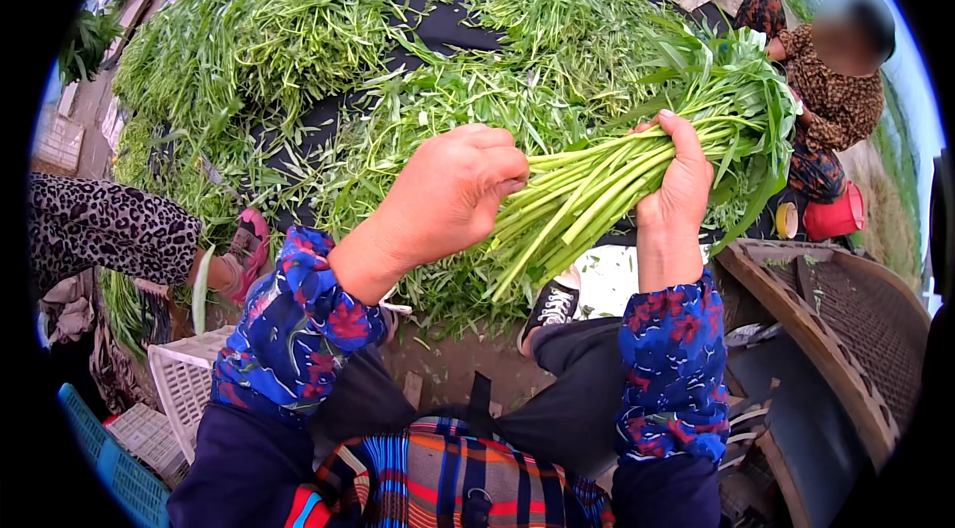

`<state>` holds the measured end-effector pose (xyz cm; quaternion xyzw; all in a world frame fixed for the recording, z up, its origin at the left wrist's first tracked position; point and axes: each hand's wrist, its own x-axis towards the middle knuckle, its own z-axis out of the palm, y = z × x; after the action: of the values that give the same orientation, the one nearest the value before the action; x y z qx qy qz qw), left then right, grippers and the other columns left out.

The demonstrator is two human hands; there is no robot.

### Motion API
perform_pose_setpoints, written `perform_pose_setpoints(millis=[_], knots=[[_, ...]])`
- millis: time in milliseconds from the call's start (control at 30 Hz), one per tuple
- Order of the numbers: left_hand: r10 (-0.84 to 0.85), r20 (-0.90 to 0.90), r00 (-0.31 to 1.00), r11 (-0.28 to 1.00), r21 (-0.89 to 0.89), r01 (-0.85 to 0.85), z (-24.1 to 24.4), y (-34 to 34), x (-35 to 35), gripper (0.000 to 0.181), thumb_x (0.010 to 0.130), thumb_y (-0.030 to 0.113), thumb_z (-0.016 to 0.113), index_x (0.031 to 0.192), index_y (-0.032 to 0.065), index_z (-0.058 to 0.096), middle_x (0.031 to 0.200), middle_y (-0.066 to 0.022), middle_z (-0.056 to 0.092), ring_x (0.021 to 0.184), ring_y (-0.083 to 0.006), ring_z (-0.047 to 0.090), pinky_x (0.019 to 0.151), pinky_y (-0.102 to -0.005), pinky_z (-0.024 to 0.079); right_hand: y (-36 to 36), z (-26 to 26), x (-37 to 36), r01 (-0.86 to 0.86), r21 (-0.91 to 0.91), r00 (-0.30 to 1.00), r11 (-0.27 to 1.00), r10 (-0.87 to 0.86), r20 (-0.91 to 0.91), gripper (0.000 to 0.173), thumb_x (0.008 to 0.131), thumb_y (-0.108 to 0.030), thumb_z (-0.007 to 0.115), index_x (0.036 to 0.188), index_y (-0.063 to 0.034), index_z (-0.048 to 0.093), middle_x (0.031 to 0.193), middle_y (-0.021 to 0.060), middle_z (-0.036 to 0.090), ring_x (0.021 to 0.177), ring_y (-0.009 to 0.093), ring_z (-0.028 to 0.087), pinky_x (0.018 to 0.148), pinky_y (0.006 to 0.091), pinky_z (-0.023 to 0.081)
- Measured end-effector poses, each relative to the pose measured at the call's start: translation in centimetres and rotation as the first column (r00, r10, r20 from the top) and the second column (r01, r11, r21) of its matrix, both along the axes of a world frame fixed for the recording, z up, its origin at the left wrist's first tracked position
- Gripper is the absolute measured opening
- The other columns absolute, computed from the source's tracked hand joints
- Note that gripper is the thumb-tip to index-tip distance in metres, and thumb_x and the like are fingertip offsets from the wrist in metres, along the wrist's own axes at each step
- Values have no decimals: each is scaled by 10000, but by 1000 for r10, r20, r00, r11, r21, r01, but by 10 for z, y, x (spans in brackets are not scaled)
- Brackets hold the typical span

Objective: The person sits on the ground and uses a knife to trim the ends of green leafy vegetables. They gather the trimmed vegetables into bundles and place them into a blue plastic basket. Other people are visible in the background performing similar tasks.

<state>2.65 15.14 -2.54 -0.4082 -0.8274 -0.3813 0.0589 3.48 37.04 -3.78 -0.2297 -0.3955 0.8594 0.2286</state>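
A thick bunch of long green leafy stems, which look like water spinach (pixel 589 192), lies sideways in front of me, with cut ends to the left and leaves to the right. My right hand (pixel 679 177) is closed around its middle, thumb on top. My left hand (pixel 459 189) is at the cut ends, fingers curled with the tips together against one upper stem; part of the grip is hidden behind the fingers. Below the bunch, loose cut greens (pixel 462 297) cover the ground in front of my shoes.
Heaped greens (pixel 261 36) lie on black sheeting (pixel 448 17). A person (pixel 843 103) sits at the right by a red bucket (pixel 835 213); another person's leg (pixel 112 230) reaches in from the left. A wooden-framed woven piece (pixel 802 297) stands lower right, a white plastic crate (pixel 186 371) lower left.
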Motion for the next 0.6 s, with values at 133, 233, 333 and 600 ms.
perform_pose_setpoints(millis=[133, 233, 333, 600], knots=[[40, -104, 994, 910, -407, -79, -4, -36, -6, 88, 706, 11, 580, 775, 42, 626, 732, -79, 561, 743, -284, 528, 701, -376, 421, 39, -8, -6, 196, -99, 981, 976, -196, 12, 131, 732, -12, 640, 814, 21, 543, 728, 119, 588, 645, 224, 594, 611, 338, 520], [71, -74, 995, 960, -264, -88, 1, -25, 11, 102, 688, 11, 587, 771, 45, 634, 764, -69, 569, 784, -284, 532, 727, -371, 416, 50, -11, -6, 233, -139, 972, 962, -234, 10, 159, 735, -13, 638, 847, 23, 531, 778, 121, 589, 697, 237, 598, 649, 346, 525], [-51, 444, 894, 999, 23, 45, 17, -14, 26, 162, 724, 12, 597, 874, 25, 657, 672, -55, 584, 579, -156, 527, 549, -265, 404, 51, -15, -10, 270, -146, 962, 952, -272, 7, 165, 742, -16, 638, 855, 28, 527, 804, 123, 589, 714, 241, 600, 669, 353, 528], [98, 23, 995, 995, -8, -98, -12, 10, 35, 325, 724, 37, 641, 1045, 65, 602, 834, -82, 587, 652, -208, 595, 538, -301, 470, 33, -13, -10, 227, -133, 974, 965, -227, 16, 171, 750, -18, 640, 864, 25, 521, 798, 118, 582, 727, 239, 599, 673, 350, 526]])
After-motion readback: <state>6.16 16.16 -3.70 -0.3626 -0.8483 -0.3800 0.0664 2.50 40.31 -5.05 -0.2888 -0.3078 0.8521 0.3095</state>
